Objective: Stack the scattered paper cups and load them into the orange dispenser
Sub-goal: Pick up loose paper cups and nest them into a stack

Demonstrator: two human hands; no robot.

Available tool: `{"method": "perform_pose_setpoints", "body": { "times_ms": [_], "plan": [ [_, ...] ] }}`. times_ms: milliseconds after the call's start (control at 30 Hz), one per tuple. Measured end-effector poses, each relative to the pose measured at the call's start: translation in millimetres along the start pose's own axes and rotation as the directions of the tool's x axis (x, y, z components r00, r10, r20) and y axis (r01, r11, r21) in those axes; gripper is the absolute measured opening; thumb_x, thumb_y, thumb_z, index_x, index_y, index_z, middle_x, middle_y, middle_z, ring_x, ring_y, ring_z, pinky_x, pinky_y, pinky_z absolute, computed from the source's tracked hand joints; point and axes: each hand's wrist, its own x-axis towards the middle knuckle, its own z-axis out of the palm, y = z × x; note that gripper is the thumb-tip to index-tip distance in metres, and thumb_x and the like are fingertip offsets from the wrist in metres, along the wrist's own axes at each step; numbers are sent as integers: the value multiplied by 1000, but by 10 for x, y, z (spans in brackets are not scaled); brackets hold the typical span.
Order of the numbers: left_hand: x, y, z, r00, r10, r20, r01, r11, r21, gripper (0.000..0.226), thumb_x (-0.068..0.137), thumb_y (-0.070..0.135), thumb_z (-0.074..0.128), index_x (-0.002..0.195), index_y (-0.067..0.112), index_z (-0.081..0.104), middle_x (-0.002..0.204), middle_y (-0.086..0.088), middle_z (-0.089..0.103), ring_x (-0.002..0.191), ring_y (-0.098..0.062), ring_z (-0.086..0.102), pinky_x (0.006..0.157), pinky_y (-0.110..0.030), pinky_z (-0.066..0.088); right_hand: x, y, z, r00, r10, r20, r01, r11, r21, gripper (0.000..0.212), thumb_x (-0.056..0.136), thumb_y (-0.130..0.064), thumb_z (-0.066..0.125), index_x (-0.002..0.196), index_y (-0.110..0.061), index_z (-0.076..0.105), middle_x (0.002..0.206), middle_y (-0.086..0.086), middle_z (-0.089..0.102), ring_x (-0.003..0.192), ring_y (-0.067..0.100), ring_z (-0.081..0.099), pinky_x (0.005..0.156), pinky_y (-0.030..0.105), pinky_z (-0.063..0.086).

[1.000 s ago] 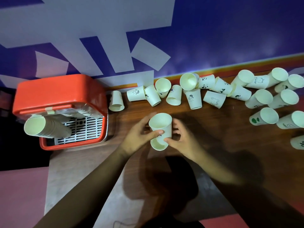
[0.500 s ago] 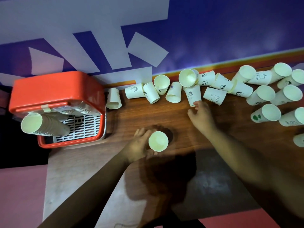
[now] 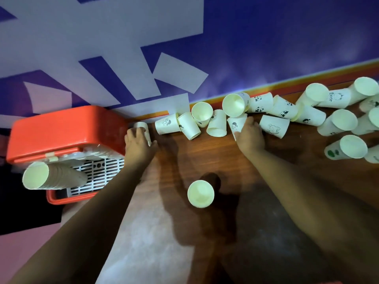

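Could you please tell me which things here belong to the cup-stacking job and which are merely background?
Belong to the job: orange dispenser; cup stack jutting from it; upright cup mid-table; scattered paper cups by the wall; cup beside the dispenser, held by the left hand; figure-print cup, held by the right hand.
Just there: wooden table; blue-and-white wall.

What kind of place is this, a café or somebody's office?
Probably a drinks corner in an office or shop, though I can't be sure: an orange dispenser, printed paper cups scattered on a wooden counter, and a blue wall with large white shapes.
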Motion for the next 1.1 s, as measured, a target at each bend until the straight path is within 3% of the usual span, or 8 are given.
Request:
{"method": "perform_pose_setpoints", "body": {
  "times_ms": [133, 233, 400, 533, 700, 800, 933, 1100],
  "plan": [
    [210, -93, 30, 994, -104, 43, 104, 995, 4, 63, 88, 24, 68, 137, -1, 38, 135, -30, 40, 127, -50, 38, 109, -54, 36, -51, 47, 26, 987, 112, 113, -129, 979, 158, 64, 80, -22, 73, 128, -1, 35, 122, 24, 58, 114, 42, 57, 91, 48, 51],
    [297, -65, 77, 982, -162, 93, 163, 987, -3, 64, 89, 25, 68, 138, 0, 33, 136, -30, 40, 125, -52, 42, 107, -53, 38, -252, 52, -38, 953, 180, 244, -259, 901, 347, 70, 79, -20, 72, 135, -6, 34, 130, 19, 54, 114, 37, 57, 84, 36, 49],
    [383, -50, 209, 976, -164, 145, 148, 983, 113, 61, 102, 21, 46, 155, 5, 19, 142, -35, 35, 118, -53, 48, 103, -55, 43, -711, -65, -286, 914, 75, 399, -308, 768, 562, 86, 79, -21, 74, 147, -39, 26, 118, 7, 57, 102, 21, 61, 77, 32, 50],
    [324, -145, 268, 961, -145, 236, 136, 989, 55, 61, 101, 27, 48, 157, 29, 22, 137, -33, 43, 115, -50, 53, 102, -48, 42, -958, -227, -478, 914, -109, 391, -216, 684, 697, 80, 79, -18, 74, 137, -55, 34, 113, 2, 62, 102, 14, 64, 87, 34, 55],
    [216, -105, 254, 945, -199, 259, 230, 969, -93, 50, 99, 40, 52, 147, 32, 40, 142, -30, 44, 126, -49, 48, 106, -49, 41, -1262, -387, -512, 866, -366, 342, -95, 550, 830, 72, 74, -6, 75, 124, -47, 43, 122, 2, 58, 108, 15, 62, 82, 26, 53],
    [52, -98, 204, 961, -129, 244, 180, 964, -199, 36, 101, 41, 50, 135, 31, 51, 135, -28, 45, 119, -49, 51, 104, -48, 45, -1468, -306, -392, 843, -410, 349, -42, 596, 802, 69, 72, -10, 77, 122, -43, 43, 124, 4, 56, 110, 19, 61, 85, 33, 54],
    [-187, -30, 140, 978, -62, 201, 122, 945, -305, 27, 102, 37, 50, 127, 32, 58, 124, -17, 44, 93, -27, 53, 88, -26, 41, -1687, -150, -224, 820, -456, 346, 135, 742, 656, 66, 71, -19, 78, 123, -40, 42, 130, -13, 51, 120, 12, 53, 98, 45, 49],
    [-449, -73, 27, 987, -30, 158, 86, 929, -360, 26, 100, 33, 54, 126, 33, 57, 117, -20, 52, 109, -35, 55, 99, -41, 50, -1860, -88, -148, 741, -636, 217, 505, 740, 445, 63, 78, -27, 68, 132, -36, 38, 152, -24, 28, 139, 6, 34, 111, 34, 35]
  ]
}}
